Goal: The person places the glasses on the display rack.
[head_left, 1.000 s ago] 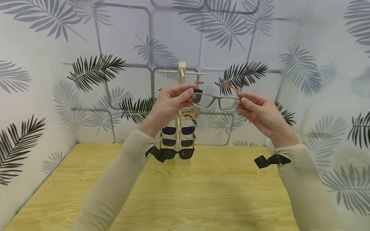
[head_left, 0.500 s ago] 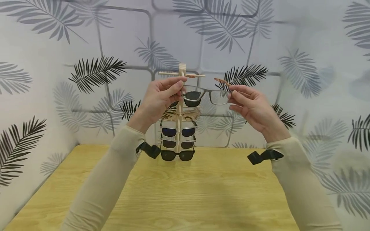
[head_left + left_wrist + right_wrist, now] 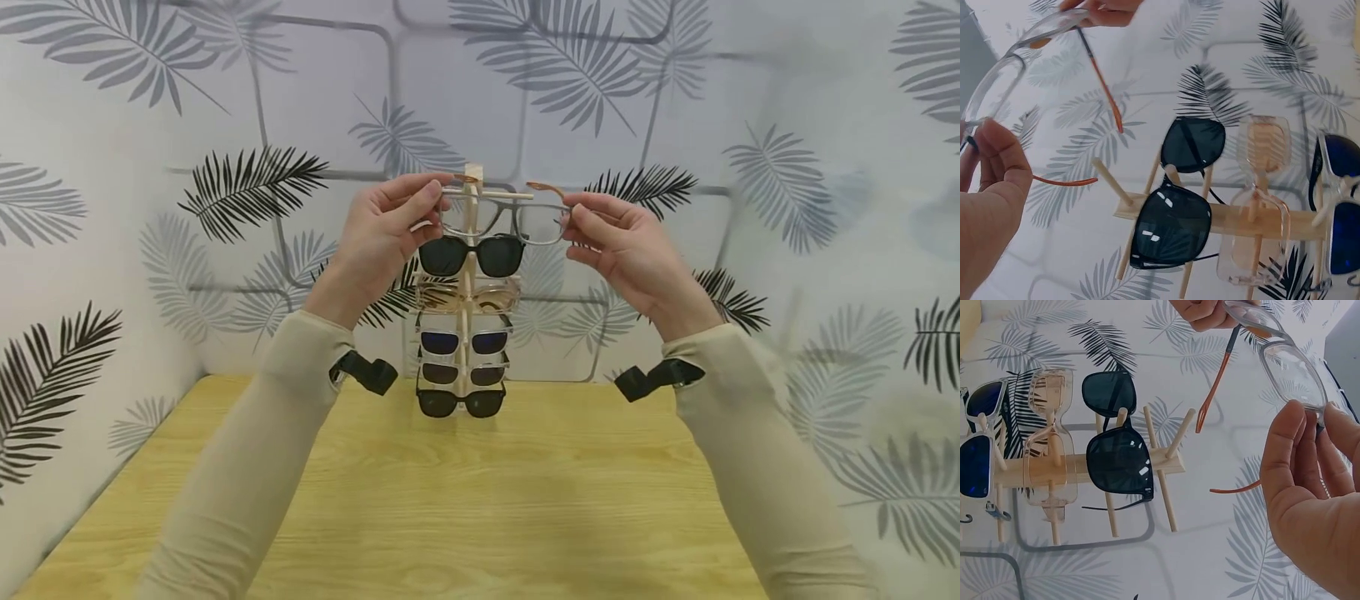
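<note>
A pair of clear-lens eyeglasses (image 3: pixel 542 225) with a grey frame and orange temple tips is held up in front of the top of a wooden glasses stand (image 3: pixel 465 321). My left hand (image 3: pixel 386 233) pinches one end of the frame near the hinge, and my right hand (image 3: pixel 626 250) pinches the other. Both temples are unfolded and point away toward the stand, as the orange temple tip (image 3: pixel 1215 394) in the right wrist view shows. The stand's top peg (image 3: pixel 1110 178) bears no glasses. Black sunglasses (image 3: pixel 471 256) hang on the row below it.
Under the black sunglasses hang clear-framed tinted glasses (image 3: pixel 495 297), blue-lensed sunglasses (image 3: pixel 489 342) and more dark pairs (image 3: pixel 483 403). The stand is at the back of a yellow wood-grain table (image 3: pixel 480 500), close to a leaf-patterned wall (image 3: pixel 585 83).
Both hands have moved left and up with the eyeglasses, from right of the stand to in front of its top crossbar. The glasses on the stand have stayed in place.
</note>
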The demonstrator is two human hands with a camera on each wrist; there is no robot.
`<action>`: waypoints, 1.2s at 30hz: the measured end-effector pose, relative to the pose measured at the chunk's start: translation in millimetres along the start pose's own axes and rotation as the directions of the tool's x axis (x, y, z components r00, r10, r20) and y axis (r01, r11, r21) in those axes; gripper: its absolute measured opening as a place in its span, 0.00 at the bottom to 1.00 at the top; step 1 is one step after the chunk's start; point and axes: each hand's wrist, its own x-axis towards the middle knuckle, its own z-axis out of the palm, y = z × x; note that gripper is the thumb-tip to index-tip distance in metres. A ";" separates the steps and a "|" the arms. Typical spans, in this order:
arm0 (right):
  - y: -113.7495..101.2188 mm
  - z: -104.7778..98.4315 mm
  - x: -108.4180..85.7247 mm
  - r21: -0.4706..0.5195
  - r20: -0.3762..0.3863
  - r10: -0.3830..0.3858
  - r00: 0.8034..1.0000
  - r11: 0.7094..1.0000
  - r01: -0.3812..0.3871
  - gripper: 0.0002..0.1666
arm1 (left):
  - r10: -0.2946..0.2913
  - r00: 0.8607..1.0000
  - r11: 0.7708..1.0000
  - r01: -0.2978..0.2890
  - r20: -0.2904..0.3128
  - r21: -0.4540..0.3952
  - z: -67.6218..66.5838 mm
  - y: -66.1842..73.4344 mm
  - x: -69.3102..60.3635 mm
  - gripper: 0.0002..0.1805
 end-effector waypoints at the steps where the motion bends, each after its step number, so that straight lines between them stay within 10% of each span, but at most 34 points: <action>1: 0.4 1.9 2.3 0.008 -0.008 -0.003 1.000 1.000 0.003 0.16 | 0.011 1.000 1.000 -0.011 -0.009 -0.006 -1.0 -0.5 0.3 0.12; 10: 4.8 12.5 21.1 0.029 -0.056 -0.016 0.998 0.999 0.018 0.18 | 0.129 0.989 0.991 -0.126 -0.066 0.049 -10.3 -5.5 7.3 0.15; 25: 29.4 17.5 52.3 -0.029 -0.170 0.013 0.985 0.999 -0.018 0.23 | 0.133 0.976 0.989 -0.118 -0.171 0.093 -28.3 -14.7 21.9 0.12; 36: 34.4 21.2 73.5 0.000 -0.255 0.024 0.967 1.000 -0.025 0.19 | 0.174 0.938 0.971 -0.112 -0.301 0.212 -36.1 -23.2 35.6 0.13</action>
